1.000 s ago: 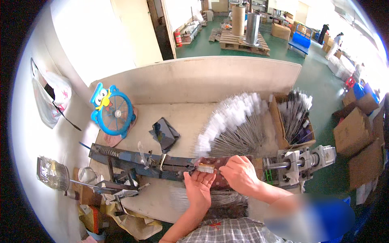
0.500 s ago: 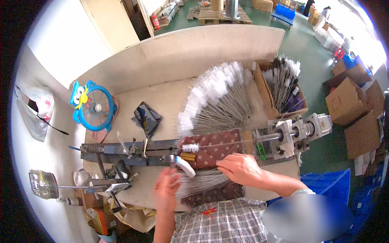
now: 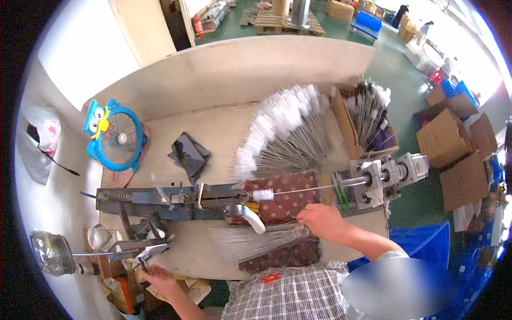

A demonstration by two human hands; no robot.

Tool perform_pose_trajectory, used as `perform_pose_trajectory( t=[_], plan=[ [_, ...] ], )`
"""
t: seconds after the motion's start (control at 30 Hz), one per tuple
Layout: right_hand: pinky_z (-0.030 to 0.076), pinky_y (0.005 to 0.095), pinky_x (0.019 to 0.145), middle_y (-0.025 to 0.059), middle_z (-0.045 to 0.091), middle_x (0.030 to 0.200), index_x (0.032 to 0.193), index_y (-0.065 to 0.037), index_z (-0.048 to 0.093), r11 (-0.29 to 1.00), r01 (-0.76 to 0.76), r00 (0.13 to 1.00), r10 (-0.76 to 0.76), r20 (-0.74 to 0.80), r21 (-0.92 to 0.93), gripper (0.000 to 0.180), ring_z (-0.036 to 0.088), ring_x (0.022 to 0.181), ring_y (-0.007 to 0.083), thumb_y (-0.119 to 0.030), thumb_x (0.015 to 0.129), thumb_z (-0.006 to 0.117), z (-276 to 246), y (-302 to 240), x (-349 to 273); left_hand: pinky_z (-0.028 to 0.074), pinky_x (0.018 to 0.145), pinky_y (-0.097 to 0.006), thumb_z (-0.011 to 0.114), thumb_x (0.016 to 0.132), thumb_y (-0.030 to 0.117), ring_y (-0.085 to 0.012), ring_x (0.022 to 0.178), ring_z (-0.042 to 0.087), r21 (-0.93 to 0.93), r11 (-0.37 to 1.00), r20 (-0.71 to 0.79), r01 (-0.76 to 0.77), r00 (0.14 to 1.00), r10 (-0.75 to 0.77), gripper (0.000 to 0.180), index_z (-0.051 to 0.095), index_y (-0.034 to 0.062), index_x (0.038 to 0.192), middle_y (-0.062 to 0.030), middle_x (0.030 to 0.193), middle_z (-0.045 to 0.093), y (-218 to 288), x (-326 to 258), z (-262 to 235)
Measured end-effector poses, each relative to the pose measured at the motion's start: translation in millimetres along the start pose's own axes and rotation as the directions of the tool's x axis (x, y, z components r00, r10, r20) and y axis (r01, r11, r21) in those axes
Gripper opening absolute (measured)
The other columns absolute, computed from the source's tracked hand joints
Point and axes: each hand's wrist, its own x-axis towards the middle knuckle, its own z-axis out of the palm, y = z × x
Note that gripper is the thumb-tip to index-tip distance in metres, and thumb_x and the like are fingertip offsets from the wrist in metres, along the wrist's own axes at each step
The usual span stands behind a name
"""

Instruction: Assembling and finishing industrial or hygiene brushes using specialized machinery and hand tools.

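Note:
My right hand (image 3: pixel 321 221) is closed at the right-hand ends of a bundle of thin metal wires (image 3: pixel 250 241), its fingertips pinched on them. The wires fan out leftward over a dark red dotted cloth. Beyond that hand, a small white-bristled brush (image 3: pixel 263 195) sits in the machine's clamp, its wire stem running right to a metal spindle (image 3: pixel 356 182). A lever with a white curved handle (image 3: pixel 255 220) lies just in front of the brush. My left hand (image 3: pixel 158 279), smeared by motion, is at a small metal fixture (image 3: pixel 152 250) at lower left; its fingers are unclear.
A fan of finished white brushes (image 3: pixel 288 128) lies behind the machine, beside a cardboard box (image 3: pixel 346 125) of black and white brushes. A blue toy-like fan (image 3: pixel 120 138) and a dark folded pouch (image 3: pixel 191 156) are on the left. Cartons (image 3: pixel 445 136) stand at right.
My left hand has moved left, from beside the white handle to the fixture at lower left. My right hand stays by the wire ends; the wires have spread further left.

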Motion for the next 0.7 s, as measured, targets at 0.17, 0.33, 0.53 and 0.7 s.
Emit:
perform_pose_trajectory(
  t=[0.17, 0.33, 0.53, 0.7],
  plan=[
    [0.050, 0.0394, 0.064, 0.0050, 0.057, 0.078, 0.088, -0.013, 0.062, 0.998, -0.063, 0.997, 0.062, 0.052, 0.023, 0.013, 0.061, 0.081, 0.0262, -0.011, 0.077, 0.056, -7, 19, -10, 0.047, 0.083, -0.034, 0.052, 0.088, 0.043, -0.0201, 0.097, 0.055, 0.036, 0.954, 0.260, 0.297, 0.919, -0.296, 0.043, 0.050, 0.0099, 0.115, -0.0056, 0.106, 0.056, -34, -122, 65],
    [0.050, 0.0390, 0.063, 0.0060, 0.056, 0.081, 0.097, -0.013, 0.059, 1.000, -0.002, 0.997, 0.004, 0.072, -0.024, 0.024, 0.061, 0.079, 0.0268, -0.008, 0.074, 0.057, -8, 23, -13, 0.047, 0.078, -0.040, 0.054, 0.088, 0.021, -0.0211, 0.092, 0.054, 0.384, 0.920, 0.733, 0.076, 0.581, -0.353, 0.024, 0.051, 0.0087, 0.109, -0.0062, 0.101, 0.057, -69, -244, 148],
    [0.051, 0.0386, 0.063, 0.0092, 0.053, 0.087, 0.094, -0.008, 0.054, 0.995, 0.026, 0.994, -0.015, 0.112, -0.097, 0.025, 0.060, 0.082, 0.0278, -0.005, 0.070, 0.059, -8, 17, -15, 0.047, 0.062, -0.029, 0.047, 0.094, 0.036, -0.0094, 0.056, 0.050, 0.201, 0.527, 0.727, 0.826, 0.235, -0.645, 0.030, 0.053, 0.0073, 0.099, 0.0025, 0.067, 0.050, -4, -322, 204],
    [0.051, 0.0371, 0.064, 0.0098, 0.051, 0.084, 0.085, -0.006, 0.052, 0.978, 0.040, 0.994, -0.018, 0.105, -0.205, 0.019, 0.058, 0.082, 0.0281, -0.005, 0.067, 0.059, -59, 2, -15, 0.049, 0.058, -0.032, 0.025, 0.097, 0.047, -0.0153, 0.046, 0.051, 0.294, 0.677, 0.773, 0.675, 0.249, -0.584, 0.055, 0.056, 0.0023, 0.103, -0.0114, 0.080, 0.063, 14, -254, 152]
  ],
)
